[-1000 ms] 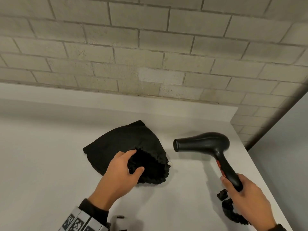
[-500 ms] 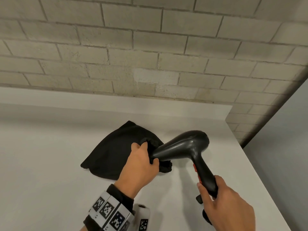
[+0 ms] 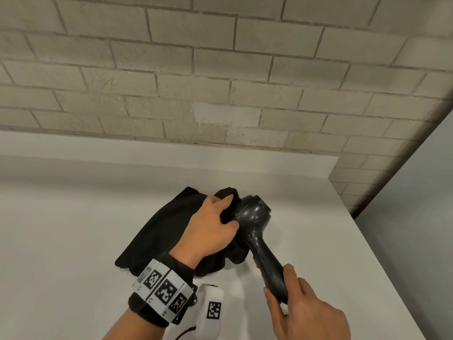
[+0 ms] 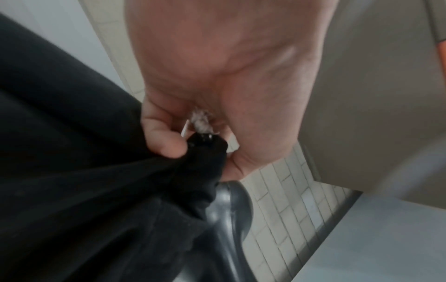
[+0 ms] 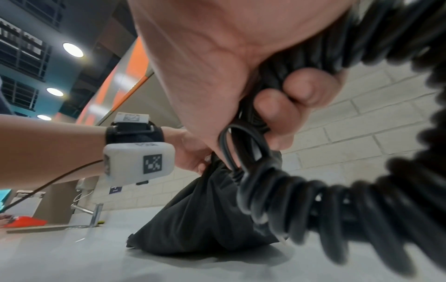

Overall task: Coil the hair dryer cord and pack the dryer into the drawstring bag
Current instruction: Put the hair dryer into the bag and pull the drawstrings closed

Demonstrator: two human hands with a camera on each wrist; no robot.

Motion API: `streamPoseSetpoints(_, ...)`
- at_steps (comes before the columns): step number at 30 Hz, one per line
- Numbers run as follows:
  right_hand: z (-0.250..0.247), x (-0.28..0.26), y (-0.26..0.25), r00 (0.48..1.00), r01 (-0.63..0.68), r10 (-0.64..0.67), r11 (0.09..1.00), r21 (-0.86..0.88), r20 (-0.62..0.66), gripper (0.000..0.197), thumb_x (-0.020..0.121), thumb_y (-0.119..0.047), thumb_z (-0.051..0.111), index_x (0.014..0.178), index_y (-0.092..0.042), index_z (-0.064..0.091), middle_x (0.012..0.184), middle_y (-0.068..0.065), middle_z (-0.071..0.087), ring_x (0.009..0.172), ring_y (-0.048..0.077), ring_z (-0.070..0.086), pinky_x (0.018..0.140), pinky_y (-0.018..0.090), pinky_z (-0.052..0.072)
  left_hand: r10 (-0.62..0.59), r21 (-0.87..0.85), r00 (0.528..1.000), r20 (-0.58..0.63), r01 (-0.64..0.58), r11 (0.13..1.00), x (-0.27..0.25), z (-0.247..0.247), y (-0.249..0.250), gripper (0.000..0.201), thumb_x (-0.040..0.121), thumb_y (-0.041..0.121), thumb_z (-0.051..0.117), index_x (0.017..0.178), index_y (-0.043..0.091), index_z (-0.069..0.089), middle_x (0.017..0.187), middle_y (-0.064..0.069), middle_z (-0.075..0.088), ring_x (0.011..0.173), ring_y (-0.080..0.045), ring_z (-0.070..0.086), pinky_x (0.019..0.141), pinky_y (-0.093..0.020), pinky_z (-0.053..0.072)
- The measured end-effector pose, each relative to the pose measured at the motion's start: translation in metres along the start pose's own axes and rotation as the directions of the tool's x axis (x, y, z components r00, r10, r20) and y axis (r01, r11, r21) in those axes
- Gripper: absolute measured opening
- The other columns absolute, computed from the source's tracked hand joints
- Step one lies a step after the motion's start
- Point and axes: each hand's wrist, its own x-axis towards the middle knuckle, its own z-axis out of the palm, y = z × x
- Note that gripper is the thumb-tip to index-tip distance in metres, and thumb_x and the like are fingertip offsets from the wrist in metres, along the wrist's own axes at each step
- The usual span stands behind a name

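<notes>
A black drawstring bag (image 3: 159, 231) lies on the white counter (image 3: 73, 241). My left hand (image 3: 210, 224) grips the bag's gathered rim (image 4: 205, 152) and holds it lifted; its frayed cord end (image 4: 201, 122) shows between the fingers. The black hair dryer (image 3: 255, 214) has its nozzle inside the bag's mouth, its rear end and handle (image 3: 272, 268) outside. My right hand (image 3: 301, 312) grips the handle's lower end together with the coiled black cord (image 5: 313, 200), which hangs below the hand. In the right wrist view the bag (image 5: 205, 219) stands up from the counter.
A brick wall (image 3: 220, 82) runs behind the counter. The counter's right edge (image 3: 382, 266) drops off close to my right hand. Far left in the right wrist view lie an orange thing (image 5: 26, 222) and a metal bracket (image 5: 94, 211).
My right hand has swung the dryer left and pushed its nozzle into the bag. My left hand went from resting on the bag's mouth to lifting the rim around the dryer.
</notes>
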Motion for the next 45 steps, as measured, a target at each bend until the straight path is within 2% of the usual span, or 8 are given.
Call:
streamPoseSetpoints(9,0.003,0.001,-0.005,0.999,0.033,-0.035,0.998,-0.051,-0.035,0.063,0.094,-0.052,0.026,0.102,-0.011,0.073,0.055,0.004,0.051,0.036,0.017,0.012,0.037,0.018,0.03,0.165,0.034,0.986,0.028,-0.166,0.985,0.024,-0.012,0.009,0.056,0.09,0.007,0.043,0.14,0.034,0.05,0.109,0.011,0.042,0.109,-0.018,0.049,0.102,-0.032,0.041)
streamPoseSetpoints(15,-0.004,0.006,-0.01,0.977,0.056,-0.055,0.998,0.0,0.207,0.05,0.074,-0.055,0.045,0.096,-0.019,0.072,0.051,-0.003,0.051,0.024,0.017,0.039,0.035,0.016,0.017,0.403,0.053,0.914,0.045,-0.405,0.913,-0.001,0.002,0.025,0.064,0.086,-0.005,0.044,0.139,0.03,0.052,0.093,0.017,0.039,0.089,-0.009,0.049,0.08,-0.018,0.045)
streamPoseSetpoints(18,-0.008,0.017,-0.009,0.975,-0.036,0.036,0.999,-0.007,0.22,0.037,0.08,-0.059,0.047,0.105,-0.033,0.055,0.071,-0.008,0.06,0.053,0.012,0.061,0.041,0.025,0.034,0.455,0.114,0.884,0.103,-0.465,0.878,-0.02,0.006,0.018,0.076,0.081,-0.004,0.044,0.143,0.041,0.045,0.098,0.02,0.042,0.096,-0.011,0.047,0.088,-0.026,0.046)
streamPoseSetpoints(21,-0.004,0.028,-0.003,0.966,-0.101,0.06,0.983,0.154,0.252,0.03,0.086,-0.061,0.044,0.102,-0.036,0.046,0.082,-0.012,0.059,0.074,0.01,0.059,0.062,0.025,0.045,0.482,0.112,0.865,0.138,-0.497,0.861,-0.04,0.013,0.007,0.078,0.081,-0.004,0.044,0.142,0.044,0.044,0.104,0.021,0.047,0.098,-0.01,0.047,0.089,-0.026,0.045)
streamPoseSetpoints(27,0.014,0.048,-0.004,0.92,-0.196,0.074,0.937,0.289,0.386,0.022,0.081,-0.052,0.054,0.093,-0.034,0.055,0.077,-0.014,0.064,0.072,0.007,0.061,0.059,0.021,0.045,0.455,-0.136,0.887,0.078,-0.442,0.887,-0.07,0.033,-0.008,0.072,0.076,-0.013,0.049,0.13,0.032,0.06,0.103,0.025,0.044,0.099,-0.01,0.053,0.085,-0.015,0.047)
streamPoseSetpoints(32,0.023,0.066,0.006,0.858,-0.379,0.044,0.725,0.575,0.511,0.017,0.072,-0.031,0.062,0.063,-0.018,0.055,0.052,-0.008,0.049,0.051,0.012,0.048,0.051,0.028,0.039,0.491,-0.147,0.868,0.066,-0.479,0.866,-0.087,0.039,-0.016,0.057,0.072,-0.012,0.05,0.105,0.032,0.069,0.097,0.016,0.047,0.086,-0.014,0.054,0.073,-0.022,0.049)
streamPoseSetpoints(39,0.018,0.068,0.02,0.669,-0.67,-0.136,0.315,0.672,0.731,0.023,0.084,-0.028,0.074,0.094,-0.007,0.071,0.073,0.003,0.06,0.054,0.014,0.048,0.047,0.025,0.039,0.27,0.219,0.963,-0.027,-0.258,0.941,-0.086,0.045,-0.064,0.033,0.081,0.008,0.057,0.093,0.034,0.074,0.116,0.014,0.04,0.085,0.003,0.048,0.073,-0.001,0.031)
streamPoseSetpoints(45,0.03,0.05,0.029,0.741,-0.578,-0.181,0.319,0.751,0.647,0.037,0.076,0.004,0.075,0.11,-0.008,0.069,0.101,0.014,0.074,0.083,0.022,0.068,0.082,0.032,0.055,0.099,0.384,0.995,-0.021,-0.083,0.92,-0.09,0.053,-0.073,0.051,0.062,0.011,0.07,0.112,0.025,0.073,0.104,0.01,0.067,0.078,-0.013,0.058,0.07,-0.026,0.052)
